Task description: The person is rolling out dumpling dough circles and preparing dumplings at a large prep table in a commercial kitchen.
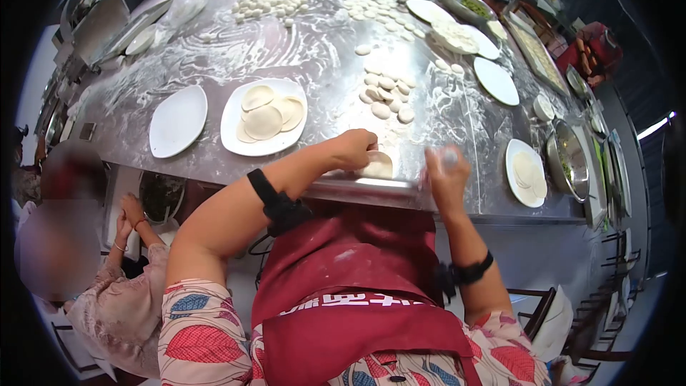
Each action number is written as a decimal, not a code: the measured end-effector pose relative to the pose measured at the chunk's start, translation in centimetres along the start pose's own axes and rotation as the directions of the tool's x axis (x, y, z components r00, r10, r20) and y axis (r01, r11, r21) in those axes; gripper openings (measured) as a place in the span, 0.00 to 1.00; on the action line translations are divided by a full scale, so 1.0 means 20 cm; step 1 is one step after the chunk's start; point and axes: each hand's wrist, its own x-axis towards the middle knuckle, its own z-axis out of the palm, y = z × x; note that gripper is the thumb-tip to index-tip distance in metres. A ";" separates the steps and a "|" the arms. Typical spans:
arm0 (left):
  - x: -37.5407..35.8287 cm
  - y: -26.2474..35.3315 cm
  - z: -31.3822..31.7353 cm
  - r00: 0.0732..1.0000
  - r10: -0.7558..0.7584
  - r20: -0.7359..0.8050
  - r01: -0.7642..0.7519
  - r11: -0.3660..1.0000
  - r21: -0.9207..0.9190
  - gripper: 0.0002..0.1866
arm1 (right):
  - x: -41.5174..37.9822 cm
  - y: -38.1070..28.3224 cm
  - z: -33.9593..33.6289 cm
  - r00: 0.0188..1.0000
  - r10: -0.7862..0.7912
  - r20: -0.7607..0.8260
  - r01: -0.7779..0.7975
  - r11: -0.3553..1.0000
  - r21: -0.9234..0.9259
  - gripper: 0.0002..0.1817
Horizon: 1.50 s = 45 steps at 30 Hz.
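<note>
Dough round (377, 165) lies at the table's (314, 64) near edge, pinched by my left hand (355, 149); my right hand (446, 175) grips the rolling pin (371, 184). I should turn it between light, even strokes.

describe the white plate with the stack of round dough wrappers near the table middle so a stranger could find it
Start at the long floured steel table, then look just ahead of the left hand. Two white oval plates sit side by side there. Pick the right-hand plate: it holds a few flat round dough wrappers, while its neighbour, the bare white plate, holds none.
</note>
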 end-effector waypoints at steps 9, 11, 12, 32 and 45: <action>0.00 -0.01 0.04 0.982 0.075 -0.171 -0.045 0.984 0.174 0.12 | 0.23 0.10 0.08 0.989 -0.143 -0.027 0.137 0.978 -0.157 0.09; -0.05 0.00 0.04 0.983 0.097 -0.154 -0.070 0.983 0.172 0.12 | 0.06 0.04 0.01 0.996 -0.089 0.012 0.090 0.995 -0.043 0.10; -0.09 0.02 0.02 0.988 0.093 -0.123 -0.080 0.991 0.109 0.11 | 0.01 0.07 -0.02 0.999 -0.044 0.025 0.043 0.999 0.008 0.10; 0.18 0.04 -0.26 0.928 0.325 -0.183 -0.197 0.843 0.500 0.13 | -0.01 0.08 -0.03 0.993 -0.097 0.075 0.089 0.991 0.097 0.10; 0.35 0.11 -0.01 0.929 0.108 -0.354 0.126 0.806 0.578 0.20 | -0.02 0.07 -0.02 0.997 -0.069 0.041 0.066 0.996 0.066 0.11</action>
